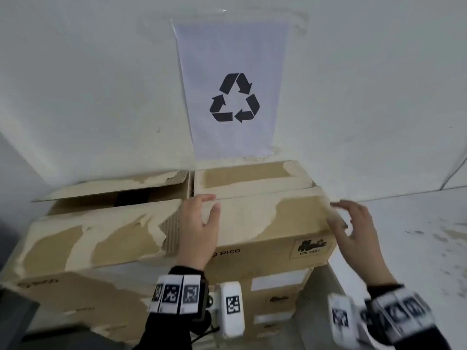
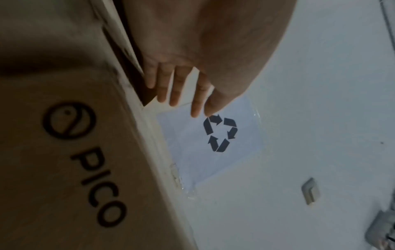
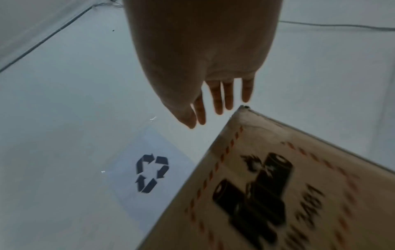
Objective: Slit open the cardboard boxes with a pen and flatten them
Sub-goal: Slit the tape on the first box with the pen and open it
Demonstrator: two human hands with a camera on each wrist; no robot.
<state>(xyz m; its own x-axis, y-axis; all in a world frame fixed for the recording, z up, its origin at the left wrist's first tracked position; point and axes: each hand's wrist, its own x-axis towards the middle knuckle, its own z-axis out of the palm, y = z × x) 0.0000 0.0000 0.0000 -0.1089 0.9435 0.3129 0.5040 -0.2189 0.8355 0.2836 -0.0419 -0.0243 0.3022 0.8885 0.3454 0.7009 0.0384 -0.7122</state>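
Two cardboard boxes stand side by side against a white wall point(image 1: 88, 84), on top of other boxes. The right box point(image 1: 265, 223) carries the print "PICO" on its near side and a battery warning label point(image 1: 310, 247) near its right corner. Its top flaps are closed, with torn paper patches on them. The left box point(image 1: 101, 228) is partly open at its far side, where a dark gap shows under a raised flap.

The left hand point(image 1: 198, 231) lies on the left end of the right box top, fingers nearly straight and a little spread, thumb apart; it grips nothing. The right hand point(image 1: 358, 231) is beside the right top corner of the same box, fingers stretched and loose, holding nothing; if it touches the edge I cannot tell, because it is blurred.

On the wall above the boxes hangs a paper sheet with a recycling sign point(image 1: 234, 97). No pen is visible.
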